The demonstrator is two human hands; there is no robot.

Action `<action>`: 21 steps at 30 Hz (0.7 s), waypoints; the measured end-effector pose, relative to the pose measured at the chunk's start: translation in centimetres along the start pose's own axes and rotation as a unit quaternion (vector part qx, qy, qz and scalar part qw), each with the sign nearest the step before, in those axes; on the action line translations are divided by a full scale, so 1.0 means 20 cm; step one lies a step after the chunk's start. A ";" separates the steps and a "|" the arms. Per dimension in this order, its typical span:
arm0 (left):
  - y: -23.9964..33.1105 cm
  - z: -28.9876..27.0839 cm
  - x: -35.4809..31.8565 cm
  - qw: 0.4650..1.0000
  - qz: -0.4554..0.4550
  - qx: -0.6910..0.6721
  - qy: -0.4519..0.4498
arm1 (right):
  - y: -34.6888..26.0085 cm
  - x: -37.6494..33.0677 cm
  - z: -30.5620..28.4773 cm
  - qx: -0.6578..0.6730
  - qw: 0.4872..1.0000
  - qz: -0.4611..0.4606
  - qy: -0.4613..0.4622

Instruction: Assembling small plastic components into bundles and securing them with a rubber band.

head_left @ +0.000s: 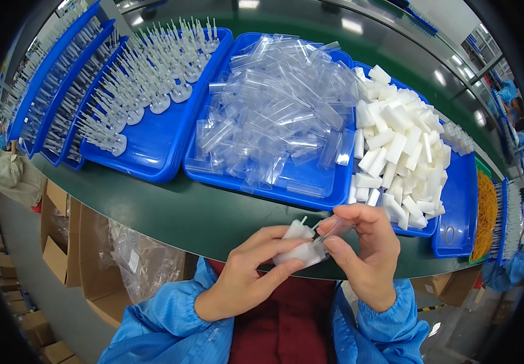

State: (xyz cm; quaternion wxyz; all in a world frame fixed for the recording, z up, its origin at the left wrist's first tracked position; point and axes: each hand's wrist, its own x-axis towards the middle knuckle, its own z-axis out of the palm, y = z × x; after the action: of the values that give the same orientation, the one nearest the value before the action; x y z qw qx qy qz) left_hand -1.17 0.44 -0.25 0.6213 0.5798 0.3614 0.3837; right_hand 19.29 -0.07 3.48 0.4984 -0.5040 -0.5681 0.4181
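head view: the left hand [244, 276] is closed round a white bundle [306, 253], pressing it between the thumb on the near side and the fingers on the far side. a thin rod [304, 220] pokes up at the bundle's far end. the right hand [368, 255] pinches a clear piece [339, 227] between thumb and forefinger, right beside the bundle; whether the two touch, i cannot tell. both hands are over the near edge of the green table [195, 215], in front of a red top [280, 321], with blue sleeves [165, 315] gathered at the wrists.

just past the hands, a blue middle tray [313, 201] holds a loose heap of clear strips [280, 109]. beside it on the right, white blocks [401, 145] are piled high in another blue tray. to the left, rods in clusters [147, 76] stand upright on flat bases in the left tray [144, 145], its near part bare. farther right, a small ring [449, 235] lies in a blue tray [458, 203], and beyond that is a mass of yellow bands [486, 215].

below the table on the left are an open cardboard box [71, 242] and a crumpled clear bag [144, 255]; a beige cloth [7, 173] is at the far left.
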 end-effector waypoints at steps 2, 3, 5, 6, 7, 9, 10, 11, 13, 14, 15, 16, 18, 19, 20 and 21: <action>-0.01 0.01 0.00 1.000 0.003 0.002 0.007 | 0.00 -0.02 0.01 0.028 0.999 0.024 0.033; -0.02 0.01 0.00 1.000 0.014 0.013 0.005 | 0.00 -0.02 0.02 0.043 0.997 0.035 0.050; -0.01 0.01 0.00 0.999 0.017 0.031 0.004 | 0.00 -0.04 0.03 0.054 0.995 0.041 0.074; 0.01 0.02 0.00 0.999 0.011 0.038 0.003 | 0.01 -0.05 0.04 0.049 0.995 0.037 0.083; 0.02 0.02 0.00 0.999 0.004 0.045 0.003 | 0.02 -0.07 0.04 0.043 0.994 0.033 0.092; 0.04 0.04 0.02 0.996 0.038 0.085 0.005 | 0.06 -0.09 0.03 -0.017 0.994 -0.010 0.104; 0.04 0.04 0.02 0.993 0.056 0.105 0.007 | 0.08 -0.09 0.03 -0.047 0.992 -0.031 0.110; 0.04 0.04 0.02 0.993 0.054 0.101 0.006 | 0.09 -0.09 0.02 -0.079 0.989 -0.070 0.105; 0.04 0.04 0.02 0.995 0.049 0.092 0.005 | 0.11 -0.09 0.00 -0.143 0.975 -0.145 0.094; 0.03 0.03 0.03 0.997 0.044 0.061 0.004 | 0.10 -0.09 0.00 -0.123 0.979 -0.131 0.096; 0.01 0.03 0.03 0.999 0.038 0.031 0.003 | 0.09 -0.09 0.00 -0.102 0.983 -0.116 0.097; 0.00 0.03 0.03 0.999 0.032 0.000 0.002 | 0.09 -0.10 0.00 -0.080 0.987 -0.101 0.098; 0.03 0.04 0.03 0.996 0.053 0.064 0.013 | 0.08 -0.12 -0.01 -0.093 0.985 -0.120 0.087; 0.04 0.05 0.04 0.993 0.064 0.096 0.019 | 0.08 -0.13 -0.01 -0.101 0.983 -0.130 0.081; 0.04 0.06 0.04 0.982 0.105 0.157 0.030 | 0.09 -0.13 -0.01 -0.131 0.977 -0.148 0.080; 0.04 0.07 0.05 0.964 0.145 0.217 0.040 | 0.09 -0.13 -0.02 -0.161 0.970 -0.164 0.078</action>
State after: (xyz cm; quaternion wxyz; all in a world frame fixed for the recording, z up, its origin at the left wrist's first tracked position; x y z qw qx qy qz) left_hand 0.45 0.68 0.68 0.4031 0.7311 0.3729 0.4050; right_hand 19.91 -2.48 1.33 0.5153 -0.5085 -0.6623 0.1932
